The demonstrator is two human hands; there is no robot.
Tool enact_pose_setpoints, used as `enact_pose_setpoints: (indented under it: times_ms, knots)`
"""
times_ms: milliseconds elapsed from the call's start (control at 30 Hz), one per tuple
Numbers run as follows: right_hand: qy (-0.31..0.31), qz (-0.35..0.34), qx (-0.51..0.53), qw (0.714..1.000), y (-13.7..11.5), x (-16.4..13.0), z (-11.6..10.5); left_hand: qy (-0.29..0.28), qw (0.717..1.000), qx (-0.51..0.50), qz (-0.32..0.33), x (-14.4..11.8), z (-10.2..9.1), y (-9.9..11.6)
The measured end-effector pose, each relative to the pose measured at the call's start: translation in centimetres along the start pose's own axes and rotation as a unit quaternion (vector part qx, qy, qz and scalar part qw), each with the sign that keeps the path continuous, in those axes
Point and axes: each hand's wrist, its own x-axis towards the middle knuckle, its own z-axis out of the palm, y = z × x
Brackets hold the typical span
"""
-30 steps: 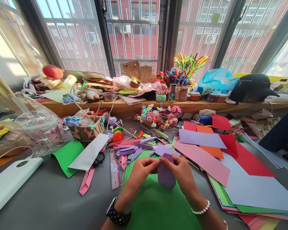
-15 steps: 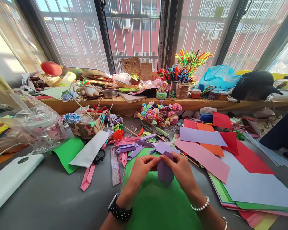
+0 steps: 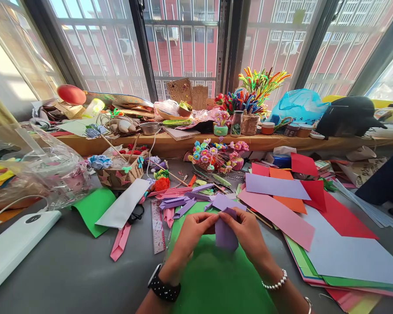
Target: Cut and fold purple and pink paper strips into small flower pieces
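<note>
A small purple sheet of paper [image 3: 226, 235] with creases is held upright between both hands. My left hand [image 3: 196, 231] pinches its upper left edge between thumb and fingertips. On the other side, my right hand [image 3: 250, 231] grips the upper right part, its thumb across the top. Under the hands lies a smooth green sheet [image 3: 222, 279]. Just beyond the fingers are another purple paper piece [image 3: 225, 201] and several folded purple strips [image 3: 183, 204]. The lower part of the held paper hangs free above the green sheet.
At left are a ruler [image 3: 157, 226], a folded pink strip [image 3: 120, 243], a white paper packet [image 3: 124, 204] and a white power bank [image 3: 19, 246]. Coloured paper sheets [image 3: 356, 261] pile up at right. Behind stand crafted flowers [image 3: 209, 152] and a cluttered ledge [image 3: 170, 141].
The purple paper has turned slightly in my fingers, and its lower edge looks straighter and a little higher. Both hands stay almost in place.
</note>
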Motion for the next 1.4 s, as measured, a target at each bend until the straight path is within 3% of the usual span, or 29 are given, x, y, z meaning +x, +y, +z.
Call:
enact_pose_setpoints:
  times_ms: [533, 733, 1400]
  knots:
    - [0.037, -0.024, 0.004, 0.999, -0.69, -0.19, -0.31, -0.020, 0.998, 0.036, 0.050, -0.09, 0.02, -0.05]
    - [0.045, -0.034, 0.000, 0.998, -0.64, -0.17, -0.24, -0.003, 0.995, 0.064, 0.074, -0.34, 0.20, 0.13]
    - [0.025, -0.055, -0.002, 0.998, -0.77, -0.37, -0.17, -0.008, 0.998, 0.034, 0.050, -0.24, 0.24, 0.11]
